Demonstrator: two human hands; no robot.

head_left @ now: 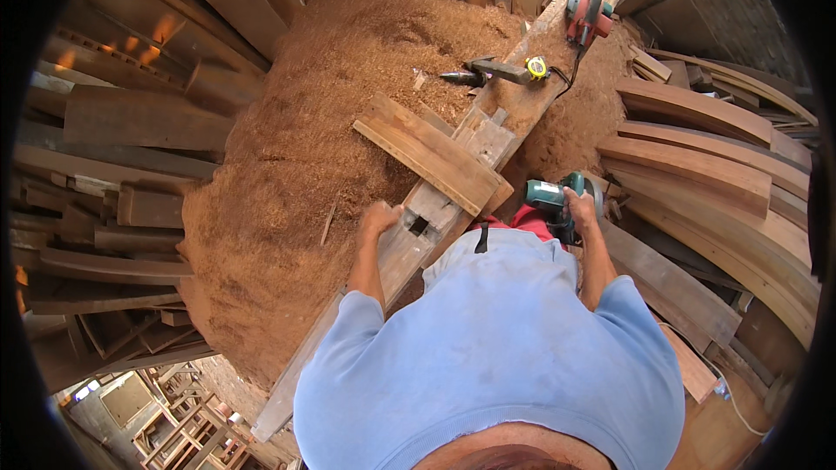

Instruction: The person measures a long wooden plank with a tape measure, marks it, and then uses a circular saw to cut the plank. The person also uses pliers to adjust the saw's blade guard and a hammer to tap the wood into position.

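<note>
My right hand [578, 205] grips the handle of a green circular saw [549, 195], beside my right thigh. My left hand [380, 217] is closed at the left edge of a long wooden beam [424, 214] that runs diagonally in front of me. Whatever lies inside its curled fingers is hidden. Near this hand the beam has a dark square hole. A wide plank [428, 161] rests crosswise over the beam, just beyond both hands, with another wood piece partly hidden beneath it.
Farther along the beam lie a yellow tape measure [536, 67], a dark tapered tool [463, 78] and a red electric planer [590, 14] with a black cord. A sawdust heap [287, 174] spreads around. Stacked boards stand left [131, 122] and right [697, 174].
</note>
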